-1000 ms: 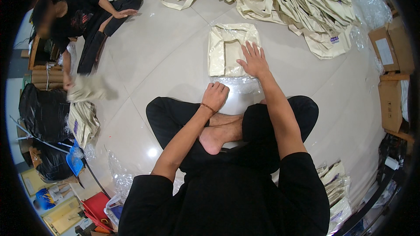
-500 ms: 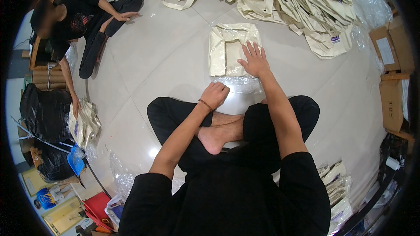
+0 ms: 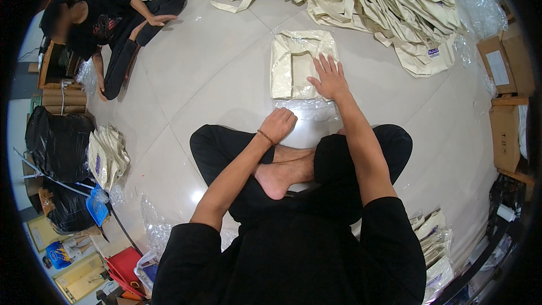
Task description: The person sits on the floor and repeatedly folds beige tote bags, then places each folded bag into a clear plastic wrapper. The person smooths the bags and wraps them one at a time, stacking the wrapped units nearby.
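A folded cream cloth tote bag [image 3: 281, 68] lies flat on the tiled floor before me, inside a clear plastic sleeve [image 3: 302, 105] whose loose end stretches toward my legs. My right hand [image 3: 329, 77] rests open on the right part of the folded bag, its fingers spread. Just below the sleeve's left corner is my left hand [image 3: 278, 124], with a beaded bracelet at the wrist. Its fingers are curled closed, and whatever they may hold is hidden beneath them.
Cream tote bags [image 3: 372, 0] lie heaped at the far side. A co-worker [image 3: 104, 28] sits cross-legged at far left, above a stack of wrapped bags [image 3: 107, 158]. More packed bags [image 3: 435, 243] lie by my right side. Cardboard boxes [image 3: 505, 130] line the right edge.
The co-worker's hand has left the stack of wrapped bags at left and drawn back beside their leg. Both my hands stay essentially where they were.
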`<state>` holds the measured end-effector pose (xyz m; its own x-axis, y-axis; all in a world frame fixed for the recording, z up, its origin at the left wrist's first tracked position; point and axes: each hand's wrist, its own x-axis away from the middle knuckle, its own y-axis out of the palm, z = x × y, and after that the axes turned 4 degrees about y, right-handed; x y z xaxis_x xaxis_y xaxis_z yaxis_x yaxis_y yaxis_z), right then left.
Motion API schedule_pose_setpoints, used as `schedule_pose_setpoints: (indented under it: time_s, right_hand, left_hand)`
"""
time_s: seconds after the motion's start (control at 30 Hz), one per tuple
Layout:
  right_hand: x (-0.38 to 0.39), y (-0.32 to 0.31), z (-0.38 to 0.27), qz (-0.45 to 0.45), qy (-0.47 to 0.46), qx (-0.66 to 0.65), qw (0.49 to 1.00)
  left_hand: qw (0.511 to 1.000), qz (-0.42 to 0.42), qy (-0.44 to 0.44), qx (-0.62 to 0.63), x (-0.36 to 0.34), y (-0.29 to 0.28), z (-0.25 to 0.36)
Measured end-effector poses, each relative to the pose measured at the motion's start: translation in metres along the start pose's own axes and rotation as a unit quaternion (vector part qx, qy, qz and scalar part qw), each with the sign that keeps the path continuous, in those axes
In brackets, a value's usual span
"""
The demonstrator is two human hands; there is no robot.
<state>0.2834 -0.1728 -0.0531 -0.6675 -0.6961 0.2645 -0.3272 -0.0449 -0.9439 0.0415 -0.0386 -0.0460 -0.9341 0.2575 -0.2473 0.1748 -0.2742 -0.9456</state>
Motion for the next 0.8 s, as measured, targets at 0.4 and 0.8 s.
schedule_pose_setpoints:
  time_s: [0.4,0.8]
  right_hand:
    - [0.002,-0.005,-0.001,-0.015,0.000,0.005,1.000]
    - [0.000,-0.001,0.000,-0.005,-0.001,0.012,1.000]
  left_hand:
    - [0.998,-0.055,-0.001,-0.024,0.008,-0.009,0.012]
    - [0.996,-0.044,-0.066,0.051,-0.008,0.020,0.041]
